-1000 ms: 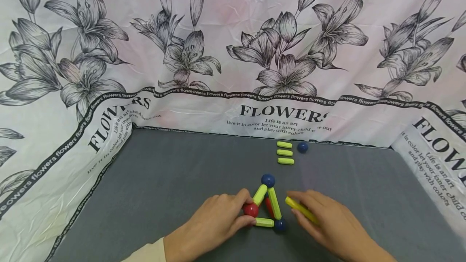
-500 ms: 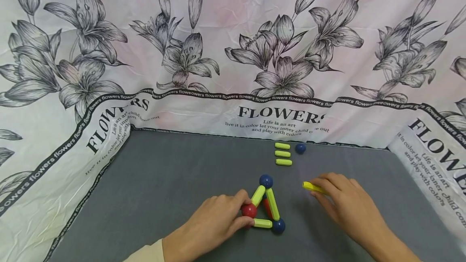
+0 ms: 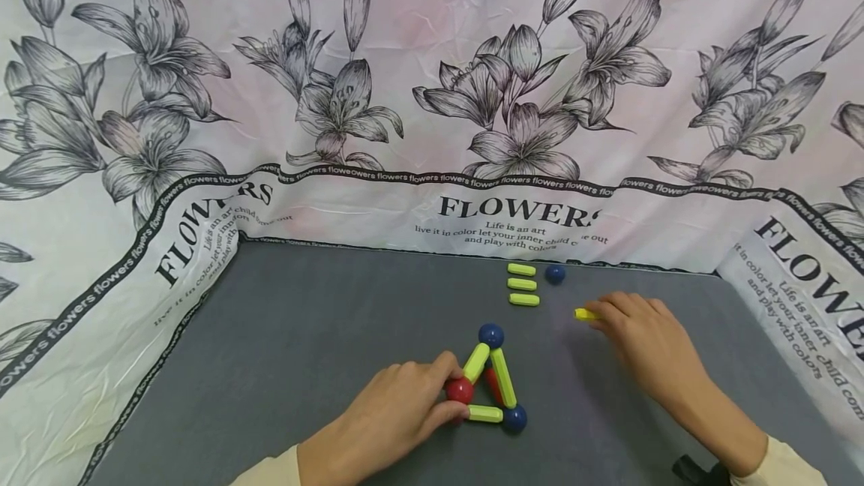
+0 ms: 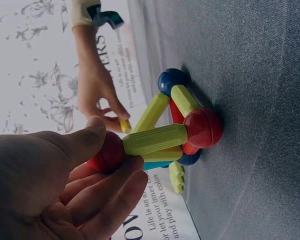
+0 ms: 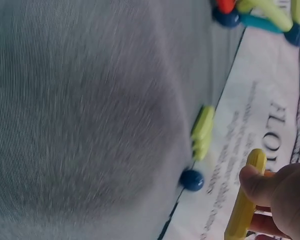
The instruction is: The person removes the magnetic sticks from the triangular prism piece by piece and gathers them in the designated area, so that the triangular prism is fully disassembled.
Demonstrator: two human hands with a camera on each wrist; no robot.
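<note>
My left hand point(image 3: 388, 415) pinches a red ball point(image 3: 460, 391) at the upper left corner of a frame built of rods and balls. Light green rods point(image 3: 502, 379) join that ball to blue balls point(image 3: 491, 335); in the left wrist view a second red ball point(image 4: 204, 128) rests at the table, with a red rod point(image 4: 177, 111) and a teal rod point(image 4: 157, 164) partly hidden behind. My right hand point(image 3: 648, 343) is raised to the right of the frame, apart from it. Between its thumb and fingers it holds a yellow rod point(image 5: 246, 200).
Three light green rods point(image 3: 523, 285) lie in a column near the back edge of the grey table point(image 3: 337, 306). Beside them sits a loose blue ball point(image 3: 555, 274). A flower-printed cloth point(image 3: 378, 208) stands behind and along both sides.
My right hand has moved away from the frame, to the right and toward the back, carrying the yellow rod. The left hand keeps its grip on the red ball.
</note>
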